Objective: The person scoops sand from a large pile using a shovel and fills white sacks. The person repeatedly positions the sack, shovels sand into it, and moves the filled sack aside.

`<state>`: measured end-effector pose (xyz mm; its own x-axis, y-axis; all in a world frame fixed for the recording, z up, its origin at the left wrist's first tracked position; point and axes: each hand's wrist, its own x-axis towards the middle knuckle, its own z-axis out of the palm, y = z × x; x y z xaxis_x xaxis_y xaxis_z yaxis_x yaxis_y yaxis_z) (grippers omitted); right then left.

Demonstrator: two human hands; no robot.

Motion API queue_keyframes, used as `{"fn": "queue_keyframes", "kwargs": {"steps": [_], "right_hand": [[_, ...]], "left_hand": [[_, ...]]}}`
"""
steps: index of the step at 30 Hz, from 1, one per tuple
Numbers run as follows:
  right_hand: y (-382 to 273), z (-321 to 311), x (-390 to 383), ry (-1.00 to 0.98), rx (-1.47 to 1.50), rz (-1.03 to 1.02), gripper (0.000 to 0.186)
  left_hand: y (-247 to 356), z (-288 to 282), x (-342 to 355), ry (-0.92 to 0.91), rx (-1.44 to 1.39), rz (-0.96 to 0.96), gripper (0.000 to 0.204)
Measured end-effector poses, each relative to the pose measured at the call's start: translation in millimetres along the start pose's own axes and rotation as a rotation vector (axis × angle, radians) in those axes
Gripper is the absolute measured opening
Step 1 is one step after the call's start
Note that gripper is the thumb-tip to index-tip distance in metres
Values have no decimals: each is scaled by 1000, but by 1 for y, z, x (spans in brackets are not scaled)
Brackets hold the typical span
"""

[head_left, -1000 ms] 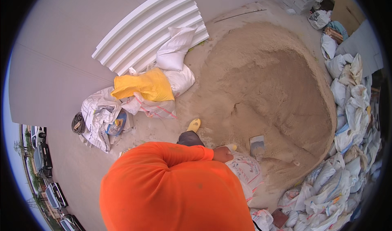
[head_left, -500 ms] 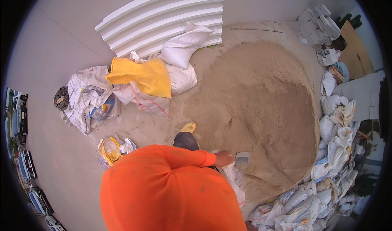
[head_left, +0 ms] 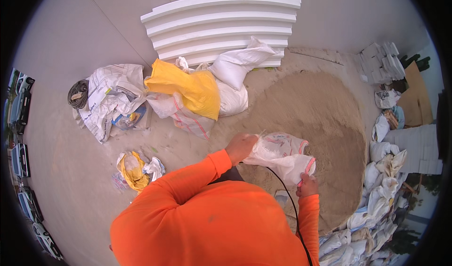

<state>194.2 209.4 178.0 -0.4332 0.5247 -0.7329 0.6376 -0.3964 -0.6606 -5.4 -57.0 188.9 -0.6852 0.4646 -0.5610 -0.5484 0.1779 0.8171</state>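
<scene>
A white woven sack with red stripes hangs stretched between my hands, above the near side of a sand pile. My left hand is closed on one end of the sack. At the other end, my right hand grips the corner by a red-striped edge. The sack looks limp and thin. Partly hidden by my body, a flat grey blade-like piece lies on the sand below the sack. A black cable runs from near the sack down across my orange top.
Ahead left stand a yellow sack, a full white sack and a heap of white sheeting beside a coiled hose. White corrugated panels lie behind. Many filled sacks line the right side. Crumpled bags lie at left.
The striped sack has come up from beside my body and is now spread between both hands. My right hand has come into view, and my left hand has moved forward and left.
</scene>
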Motion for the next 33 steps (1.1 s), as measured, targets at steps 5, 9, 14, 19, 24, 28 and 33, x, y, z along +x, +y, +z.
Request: {"fn": "queue_keyframes", "kwargs": {"steps": [5,9,14,19,24,28,33], "right_hand": [[-68,128,19,-174,-602,-524,32],[-107,246,18,-368,-595,-903,30],[-133,282,4,-779,-693,-763,24],[-53,98,103,-41,-946,-517,26],[167,-199,65,786,-402,37,28],[329,-262,-74,427,-1581,521,52],[456,-141,-96,-18,-1416,530,48]], "left_hand": [[-11,-139,-12,404,-45,328,23],[-50,-251,14,864,591,550,32],[-132,-395,91,1042,830,-365,57],[-102,-374,192,978,931,-446,58],[-78,-389,225,914,1063,-455,59],[-58,-402,233,928,1170,-441,61],[0,-414,212,1275,879,-370,63]]}}
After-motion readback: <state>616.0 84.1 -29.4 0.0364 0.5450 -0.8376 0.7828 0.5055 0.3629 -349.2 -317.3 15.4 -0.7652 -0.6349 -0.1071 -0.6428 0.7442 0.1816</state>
